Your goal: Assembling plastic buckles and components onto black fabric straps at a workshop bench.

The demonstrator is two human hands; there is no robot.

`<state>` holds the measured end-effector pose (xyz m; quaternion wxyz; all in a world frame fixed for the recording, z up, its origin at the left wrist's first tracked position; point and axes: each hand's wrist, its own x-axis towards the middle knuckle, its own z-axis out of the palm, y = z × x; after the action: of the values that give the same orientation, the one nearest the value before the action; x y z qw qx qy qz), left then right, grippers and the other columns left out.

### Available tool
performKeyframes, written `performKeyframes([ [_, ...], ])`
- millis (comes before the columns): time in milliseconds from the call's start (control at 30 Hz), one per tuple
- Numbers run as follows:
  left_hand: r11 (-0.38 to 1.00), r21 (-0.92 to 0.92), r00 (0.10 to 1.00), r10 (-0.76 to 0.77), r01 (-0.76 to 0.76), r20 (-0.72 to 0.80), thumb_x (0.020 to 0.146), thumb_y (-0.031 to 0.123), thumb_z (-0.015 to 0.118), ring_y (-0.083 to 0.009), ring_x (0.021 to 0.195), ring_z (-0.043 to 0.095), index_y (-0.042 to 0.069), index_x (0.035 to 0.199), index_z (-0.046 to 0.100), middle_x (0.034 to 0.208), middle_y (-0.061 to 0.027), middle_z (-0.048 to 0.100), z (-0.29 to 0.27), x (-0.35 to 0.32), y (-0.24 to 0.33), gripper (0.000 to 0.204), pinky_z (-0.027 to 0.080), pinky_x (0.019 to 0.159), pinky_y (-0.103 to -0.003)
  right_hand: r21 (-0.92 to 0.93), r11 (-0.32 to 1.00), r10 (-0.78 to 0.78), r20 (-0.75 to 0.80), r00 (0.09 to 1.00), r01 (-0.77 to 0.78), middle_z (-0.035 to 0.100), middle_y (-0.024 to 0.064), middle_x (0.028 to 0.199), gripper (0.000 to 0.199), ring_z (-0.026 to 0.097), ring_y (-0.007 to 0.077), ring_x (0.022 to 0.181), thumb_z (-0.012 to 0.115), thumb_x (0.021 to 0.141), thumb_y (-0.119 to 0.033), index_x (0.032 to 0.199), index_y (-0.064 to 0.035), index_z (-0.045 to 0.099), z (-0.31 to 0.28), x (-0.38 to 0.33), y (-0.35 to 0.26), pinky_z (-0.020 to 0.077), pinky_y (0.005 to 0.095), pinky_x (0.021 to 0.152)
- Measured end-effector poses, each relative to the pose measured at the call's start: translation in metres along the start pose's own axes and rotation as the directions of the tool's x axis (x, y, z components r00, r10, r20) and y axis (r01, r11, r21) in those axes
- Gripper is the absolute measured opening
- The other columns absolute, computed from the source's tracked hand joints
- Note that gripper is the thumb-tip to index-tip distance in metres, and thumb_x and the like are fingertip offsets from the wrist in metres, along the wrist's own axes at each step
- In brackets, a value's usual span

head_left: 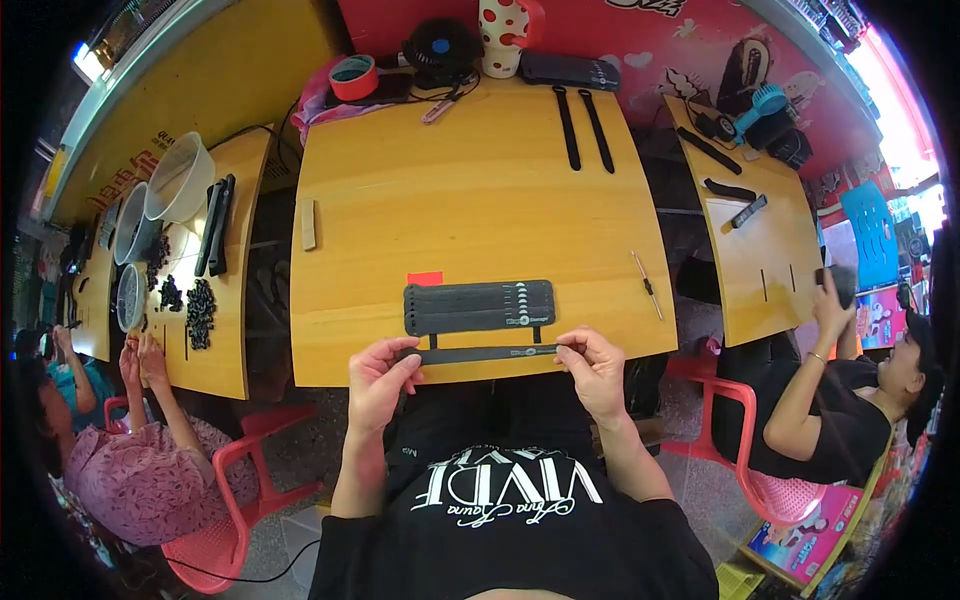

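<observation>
A long dark grey strap (480,354) with pale print near its right end is stretched level over the table's near edge. My left hand (378,380) pinches its left end between thumb and fingers. Its right end is pinched in my right hand (594,370). Just beyond it, several similar dark straps (465,308) lie overlapped in a neat row, printed ends to the right. Two short black strips show below that row, one of them a strip (537,334) near my right hand. A small red piece (425,279) lies against the row's far edge.
On my table (470,210) lie a beige bar (308,224), a thin pointed tool (647,285) and two black looped straps (568,130). Tape (353,78), a fan (440,50) and a spotted tumbler (500,40) stand at the back. People sit at side tables left and right.
</observation>
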<state>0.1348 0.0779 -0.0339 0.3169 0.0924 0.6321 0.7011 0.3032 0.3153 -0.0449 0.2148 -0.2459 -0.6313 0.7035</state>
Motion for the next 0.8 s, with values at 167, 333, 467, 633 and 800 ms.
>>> performKeyframes([
  [167,0.999,-0.045,0.999,-0.005,0.003,-0.052,0.086,-0.005,0.065,-0.007,0.064,0.06,-0.005,0.106,0.066,0.077,-0.0034,0.064,0.001,0.006,-0.003,0.02,0.047,0.052,-0.018,-0.389,0.859,-0.354,0.017,0.935,0.332,0.055,0.0057,0.076,0.008,0.053,0.0122,0.068,0.061,0.085,0.01,0.09,0.0037,0.064,0.007,0.013,-0.003,0.043,0.0229,0.062],
  [333,0.994,0.085,0.986,0.076,-0.063,-0.151,0.085,-0.006,0.066,-0.0054,0.064,0.059,-0.004,0.106,0.066,0.079,-0.0023,0.063,0.005,0.013,-0.007,0.022,0.045,0.051,-0.017,-0.43,0.845,-0.359,-0.015,0.933,0.318,0.055,0.0062,0.076,0.009,0.054,0.0129,0.067,0.063,0.084,0.009,0.091,0.0031,0.063,0.009,0.021,0.005,0.0431,0.0231,0.059],
  [467,0.992,0.108,0.985,0.077,-0.061,-0.157,0.084,-0.006,0.067,-0.0052,0.064,0.06,-0.004,0.106,0.066,0.079,-0.0023,0.064,0.003,0.016,-0.009,0.021,0.044,0.051,-0.017,-0.393,0.889,-0.288,-0.078,0.954,0.236,0.056,0.0045,0.077,0.014,0.054,0.0099,0.064,0.066,0.082,0.008,0.093,0.0018,0.061,0.01,0.022,0.011,0.0429,0.022,0.056],
  [633,0.994,0.107,0.985,0.045,-0.028,-0.166,0.084,-0.005,0.067,-0.0052,0.061,0.059,-0.003,0.106,0.066,0.08,-0.0032,0.065,0.0,0.019,-0.007,0.022,0.043,0.049,-0.017,-0.409,0.892,-0.247,-0.09,0.965,0.191,0.056,0.0038,0.077,0.016,0.053,0.0082,0.063,0.066,0.081,0.009,0.093,0.0012,0.059,0.01,0.023,0.01,0.0433,0.0215,0.056],
  [800,0.996,0.086,0.985,0.045,-0.031,-0.165,0.084,-0.005,0.067,-0.0053,0.06,0.059,-0.003,0.106,0.066,0.08,-0.0028,0.065,0.001,0.021,-0.007,0.022,0.042,0.048,-0.016,-0.426,0.875,-0.294,-0.091,0.951,0.23,0.056,0.0042,0.077,0.017,0.053,0.0089,0.062,0.065,0.08,0.01,0.093,0.0016,0.059,0.013,0.026,0.011,0.0435,0.0219,0.055],
])
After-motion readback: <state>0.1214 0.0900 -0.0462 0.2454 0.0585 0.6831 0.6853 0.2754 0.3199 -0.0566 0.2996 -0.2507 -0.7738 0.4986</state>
